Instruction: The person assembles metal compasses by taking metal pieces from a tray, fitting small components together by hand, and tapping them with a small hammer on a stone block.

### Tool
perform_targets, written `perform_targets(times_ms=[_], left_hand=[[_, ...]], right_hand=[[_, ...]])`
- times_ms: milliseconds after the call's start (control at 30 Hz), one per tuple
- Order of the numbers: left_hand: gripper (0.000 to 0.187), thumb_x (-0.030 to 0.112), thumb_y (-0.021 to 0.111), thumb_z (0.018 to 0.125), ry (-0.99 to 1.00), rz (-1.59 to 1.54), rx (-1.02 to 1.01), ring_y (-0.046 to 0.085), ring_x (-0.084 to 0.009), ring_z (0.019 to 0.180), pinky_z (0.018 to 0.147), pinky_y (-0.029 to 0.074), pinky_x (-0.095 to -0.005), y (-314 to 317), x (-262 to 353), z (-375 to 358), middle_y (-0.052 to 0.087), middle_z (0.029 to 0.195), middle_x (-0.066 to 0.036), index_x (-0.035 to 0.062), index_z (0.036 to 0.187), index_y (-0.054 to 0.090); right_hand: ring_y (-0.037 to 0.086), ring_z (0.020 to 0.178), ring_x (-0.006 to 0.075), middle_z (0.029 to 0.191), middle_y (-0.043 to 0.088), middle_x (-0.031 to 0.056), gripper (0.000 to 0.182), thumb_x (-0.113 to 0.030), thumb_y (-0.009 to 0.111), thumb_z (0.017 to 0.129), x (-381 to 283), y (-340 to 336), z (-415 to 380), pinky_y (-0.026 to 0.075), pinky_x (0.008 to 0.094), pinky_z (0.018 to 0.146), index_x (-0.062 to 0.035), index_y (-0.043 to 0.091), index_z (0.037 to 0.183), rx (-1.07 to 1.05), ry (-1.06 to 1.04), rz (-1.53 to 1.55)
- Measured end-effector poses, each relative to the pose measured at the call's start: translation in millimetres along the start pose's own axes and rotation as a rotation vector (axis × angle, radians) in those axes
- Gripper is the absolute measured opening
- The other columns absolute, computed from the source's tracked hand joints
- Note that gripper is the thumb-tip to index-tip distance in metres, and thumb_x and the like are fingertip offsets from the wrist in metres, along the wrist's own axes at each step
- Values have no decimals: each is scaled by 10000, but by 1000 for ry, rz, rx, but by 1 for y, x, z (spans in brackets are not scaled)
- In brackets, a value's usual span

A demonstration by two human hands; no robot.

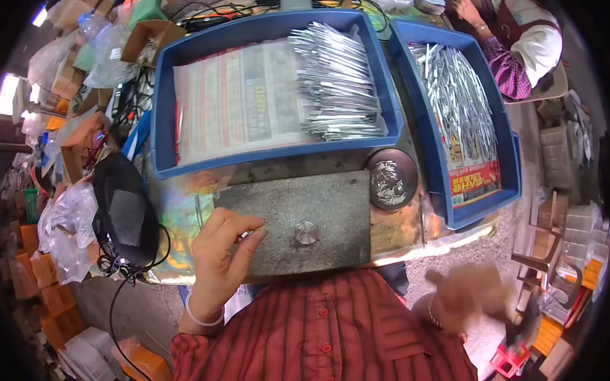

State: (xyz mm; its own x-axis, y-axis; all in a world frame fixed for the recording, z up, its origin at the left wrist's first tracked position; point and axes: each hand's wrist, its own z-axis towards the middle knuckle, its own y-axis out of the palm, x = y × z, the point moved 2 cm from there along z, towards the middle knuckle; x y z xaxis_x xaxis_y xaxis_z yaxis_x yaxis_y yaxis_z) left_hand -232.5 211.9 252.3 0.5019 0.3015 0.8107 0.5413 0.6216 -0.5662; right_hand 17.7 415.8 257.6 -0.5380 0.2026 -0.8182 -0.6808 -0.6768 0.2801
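Note:
My left hand (221, 246) is over the left part of a dark grey metal plate (332, 199), thumb and forefinger drawn together in a pinch. A tiny bright spot shows between the fingertips, too small to name. Just right of these fingers, a small round metal disc (306, 233) sits on the plate. My right hand (473, 295) is off the table's front edge at the right, smeared by motion, so its fingers cannot be read. A round dark dish (409, 165) holding small silvery metal pieces (388, 183) stands by the plate's upper right corner.
Behind the plate is a blue tray (277, 154) with paper and stacked thin metal rods (338, 82). A second blue tray (439, 186) with similar rods (459, 98) stands right. A black mesh-fronted device (125, 210) with a cable is left. Another person (525, 42) sits at upper right.

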Motion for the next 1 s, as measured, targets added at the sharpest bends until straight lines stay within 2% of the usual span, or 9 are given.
perform_targets(times_ms=[67,100,267,367,667,767,867,967,1000], left_hand=[[117,-4,659,743,-15,11,-16,527,-174,673,603,403,-263,4,-4,-1,570,758,-77,7,858,638],[117,-6,657,743,-24,15,-26,530,-178,676,603,406,-265,6,-6,-1,570,759,-78,7,859,640],[117,-6,645,755,-62,12,-65,544,-197,695,619,419,-276,16,-16,-1,569,765,-87,15,870,645],[125,0,640,769,-47,20,-87,555,-211,702,617,428,-286,21,-26,-2,564,775,-96,17,893,641],[134,10,635,792,-25,0,-110,565,-228,701,604,436,-298,26,-38,-4,552,795,-107,20,926,638],[136,8,635,792,-11,-15,-104,565,-228,703,608,437,-296,25,-40,-4,553,797,-107,18,928,640],[126,9,629,791,-25,-41,-88,565,-224,716,629,437,-290,25,-39,-5,568,802,-106,13,916,642],[106,17,615,793,-55,-73,-64,564,-218,738,665,436,-286,23,-36,-5,593,810,-109,1,893,646],[106,20,610,798,-49,-80,-55,566,-220,744,670,437,-288,24,-36,-5,595,816,-110,-1,896,644]], right_hand=[[442,488,127,632,509,3,102,-113,577,829,21,17,24,332,289,450,-28,621,797,90,457,-712],[452,509,123,646,514,1,88,-97,600,810,42,15,23,334,278,462,-17,627,837,146,611,-869],[580,651,313,788,575,140,214,-59,630,755,106,-16,17,442,380,583,12,588,953,-252,449,-1261],[576,752,392,861,571,196,209,-65,625,740,116,-11,21,448,446,659,14,568,925,-216,468,-1266],[575,778,413,812,582,216,120,-70,584,746,133,-14,28,445,479,660,17,530,809,-291,542,-1400],[540,681,408,735,559,209,116,-66,575,748,135,-16,28,436,450,621,27,508,769,-272,556,-1332],[497,561,287,643,516,157,142,-67,575,769,134,-23,27,408,385,558,28,476,735,-165,576,-1159],[418,538,147,599,461,93,193,-75,582,789,125,-19,34,360,338,517,24,435,713,-55,699,-960],[450,605,66,625,505,40,137,-63,596,806,126,-22,34,386,281,530,29,507,756,-59,700,-935]])
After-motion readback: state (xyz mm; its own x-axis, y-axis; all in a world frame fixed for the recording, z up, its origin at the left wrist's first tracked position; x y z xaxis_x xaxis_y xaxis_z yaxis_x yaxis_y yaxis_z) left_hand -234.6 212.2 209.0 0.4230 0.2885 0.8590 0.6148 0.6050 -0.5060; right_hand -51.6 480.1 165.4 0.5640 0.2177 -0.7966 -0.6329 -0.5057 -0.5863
